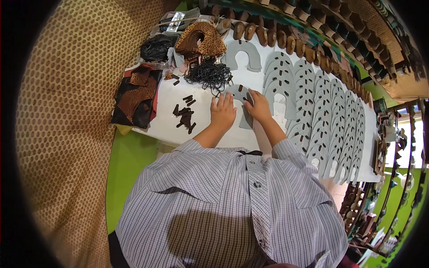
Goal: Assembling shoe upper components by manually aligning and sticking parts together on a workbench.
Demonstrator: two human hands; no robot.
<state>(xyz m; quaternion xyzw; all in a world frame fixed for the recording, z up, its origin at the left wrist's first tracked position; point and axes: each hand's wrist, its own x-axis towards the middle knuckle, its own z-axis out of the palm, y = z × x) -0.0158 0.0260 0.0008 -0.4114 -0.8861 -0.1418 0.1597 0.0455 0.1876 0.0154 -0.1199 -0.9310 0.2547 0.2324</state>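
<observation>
Uneven pressure from the spread left hand (223, 112), eight o'clock, and spread right hand (261, 107), four o'clock, could skew the grey arch (240, 94) between.

Worn on the head, the left camera of a fisheye pair looks steeply down and forward, so the striped shirt (214, 192) looms nearest, filling the lower middle. Beyond it, farther from the lens, lie the left hand (223, 111), right hand (261, 106) and white table (164, 99). The wide sweep catches a patterned curtain (71, 111) at left, bending toward the rounded black rim.
</observation>
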